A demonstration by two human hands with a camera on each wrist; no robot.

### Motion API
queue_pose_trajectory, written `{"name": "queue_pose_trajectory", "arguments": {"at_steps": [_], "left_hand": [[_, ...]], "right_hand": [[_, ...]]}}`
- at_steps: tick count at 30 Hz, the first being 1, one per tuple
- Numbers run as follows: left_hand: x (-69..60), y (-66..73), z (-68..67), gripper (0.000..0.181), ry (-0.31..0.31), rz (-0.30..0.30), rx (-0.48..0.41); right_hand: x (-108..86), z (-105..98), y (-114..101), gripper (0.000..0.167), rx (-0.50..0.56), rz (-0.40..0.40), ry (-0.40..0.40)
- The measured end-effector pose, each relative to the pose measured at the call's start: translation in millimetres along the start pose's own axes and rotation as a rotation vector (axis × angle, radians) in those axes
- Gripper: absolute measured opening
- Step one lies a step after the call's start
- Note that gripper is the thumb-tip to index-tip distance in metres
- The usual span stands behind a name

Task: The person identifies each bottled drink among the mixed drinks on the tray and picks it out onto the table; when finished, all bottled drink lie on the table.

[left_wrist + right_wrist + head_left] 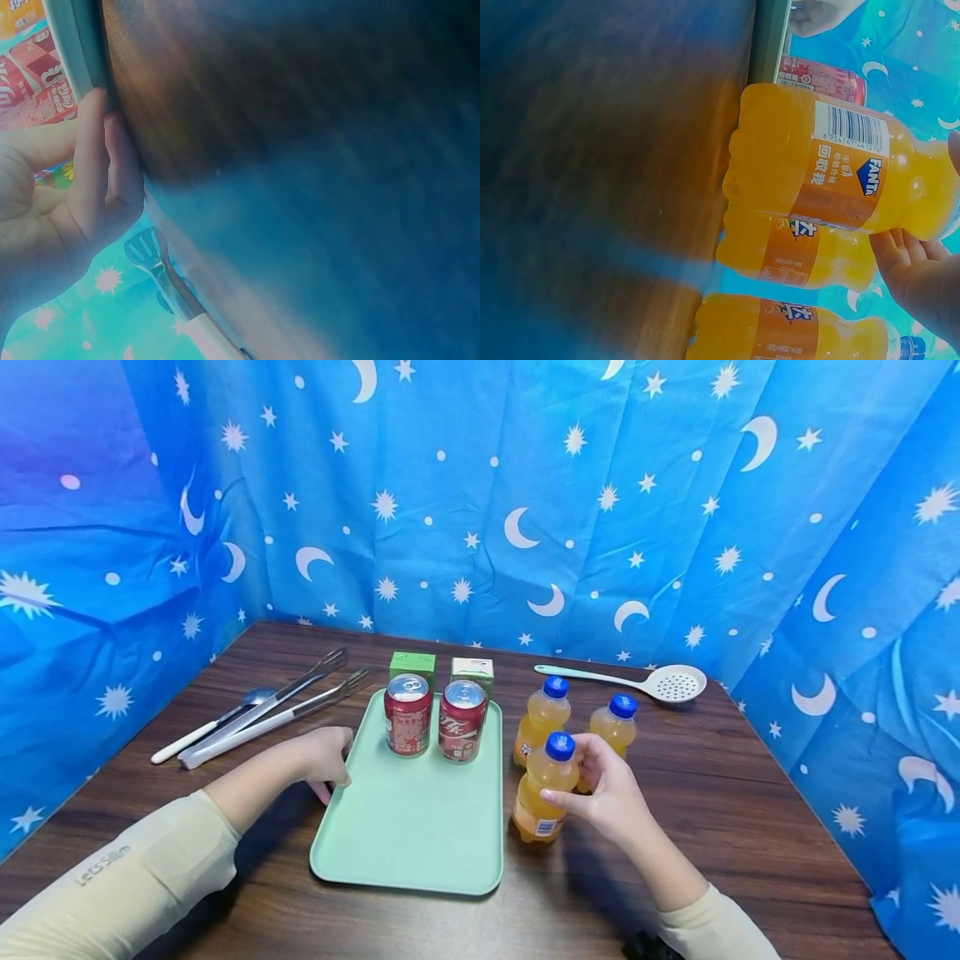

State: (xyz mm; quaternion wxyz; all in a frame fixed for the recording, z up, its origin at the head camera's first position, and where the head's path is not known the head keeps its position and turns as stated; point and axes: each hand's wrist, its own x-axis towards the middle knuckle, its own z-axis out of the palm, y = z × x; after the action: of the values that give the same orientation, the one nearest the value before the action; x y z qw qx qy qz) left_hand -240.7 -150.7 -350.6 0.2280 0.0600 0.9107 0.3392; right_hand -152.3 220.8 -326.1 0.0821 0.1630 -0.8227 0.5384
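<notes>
My right hand grips the nearest orange soda bottle round its upper part, thumb on the near side. The bottle is upright beside the tray's right edge; a Fanta label and barcode face the right wrist view. Two more orange soda bottles with blue caps stand just behind it. At the left rim of the pale green tray, my left hand holds the edge with bent fingers. Two red soda cans stand side by side on the tray's far half.
Behind the cans are a green carton and a white-topped carton, partly hidden. Metal tongs and a white-handled utensil lie at the left. A slotted skimmer lies at the back right, before a blue curtain.
</notes>
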Motion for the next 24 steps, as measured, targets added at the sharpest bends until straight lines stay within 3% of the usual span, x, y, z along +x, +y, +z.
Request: {"name": "queue_pose_trajectory", "arguments": {"at_steps": [15,24], "left_hand": [[1.8,-0.9,-1.4,0.03,-0.001,0.0,0.005],[0.3,2.1,-1.3,0.029,-0.018,-0.032,0.01]], "right_hand": [[-1.4,-3.5,-0.2,0.055,-0.036,0.028,-0.02],[-3.9,-4.5,-0.6,0.056,-0.041,0.033,-0.03]]}}
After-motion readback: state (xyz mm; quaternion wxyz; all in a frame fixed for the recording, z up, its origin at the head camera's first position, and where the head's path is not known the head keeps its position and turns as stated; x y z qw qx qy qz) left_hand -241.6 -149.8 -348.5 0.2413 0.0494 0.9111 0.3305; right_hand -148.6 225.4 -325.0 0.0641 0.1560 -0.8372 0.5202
